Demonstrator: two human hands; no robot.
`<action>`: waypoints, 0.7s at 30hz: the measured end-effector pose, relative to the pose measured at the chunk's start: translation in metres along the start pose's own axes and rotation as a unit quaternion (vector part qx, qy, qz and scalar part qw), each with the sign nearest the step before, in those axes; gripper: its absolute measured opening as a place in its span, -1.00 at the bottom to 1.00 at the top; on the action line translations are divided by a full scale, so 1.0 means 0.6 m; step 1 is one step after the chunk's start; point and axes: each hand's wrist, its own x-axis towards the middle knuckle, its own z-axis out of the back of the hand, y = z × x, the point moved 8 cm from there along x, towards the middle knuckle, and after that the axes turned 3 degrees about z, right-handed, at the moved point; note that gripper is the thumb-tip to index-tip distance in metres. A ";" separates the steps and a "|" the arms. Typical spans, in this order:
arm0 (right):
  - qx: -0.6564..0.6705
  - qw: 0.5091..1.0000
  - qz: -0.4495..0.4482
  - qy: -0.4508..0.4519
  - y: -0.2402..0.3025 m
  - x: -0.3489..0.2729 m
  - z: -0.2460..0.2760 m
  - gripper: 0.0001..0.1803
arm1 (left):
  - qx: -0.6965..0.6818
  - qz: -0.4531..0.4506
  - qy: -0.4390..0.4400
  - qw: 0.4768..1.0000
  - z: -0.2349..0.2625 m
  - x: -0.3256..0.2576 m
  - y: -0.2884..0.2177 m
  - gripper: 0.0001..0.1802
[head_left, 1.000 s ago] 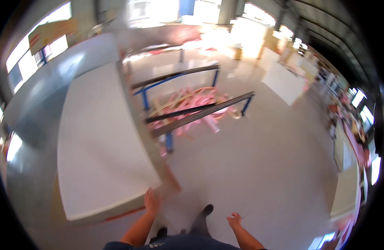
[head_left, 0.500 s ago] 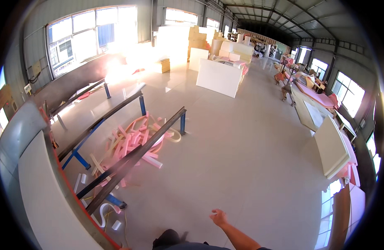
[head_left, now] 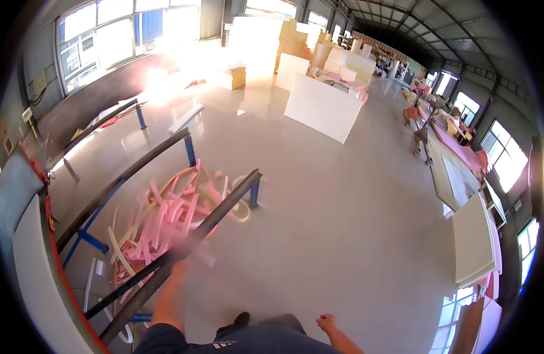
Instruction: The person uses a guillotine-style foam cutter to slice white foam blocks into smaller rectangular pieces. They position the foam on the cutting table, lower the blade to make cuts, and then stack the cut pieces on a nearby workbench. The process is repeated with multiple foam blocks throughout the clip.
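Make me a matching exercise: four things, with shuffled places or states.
1. Thin pink foam-like strips
2. Flat white rectangular panel
3. Bare left hand
4. Bare right hand

A. Blurred, beside a long dark metal rail
B. Standing on edge on smooth grey floor
C. In the air, away from rails
D. Heaped on the floor

Pairs: 1-D, 2-B, 3-A, 4-C

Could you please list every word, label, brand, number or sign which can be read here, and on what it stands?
Dark blue shirt: a small white logo with lettering; I do not copy brand wording.
Dark rail near the left hand: no writing visible.
Stacked blocks at the back: too small to read any marking.
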 end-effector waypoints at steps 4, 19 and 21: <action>-0.066 0.986 -0.074 0.137 -0.020 0.199 0.001 -0.55 | -0.195 -0.266 -0.008 0.944 -0.105 0.359 -0.527 -0.73; -0.264 0.960 0.067 0.069 0.287 0.905 0.348 -0.79 | 0.258 -0.141 0.264 0.919 -0.230 0.701 -0.560 -0.62; 0.140 0.982 -0.104 -0.069 0.348 0.986 0.416 -0.86 | 0.272 -0.058 0.334 0.901 -0.211 0.733 -0.524 -0.47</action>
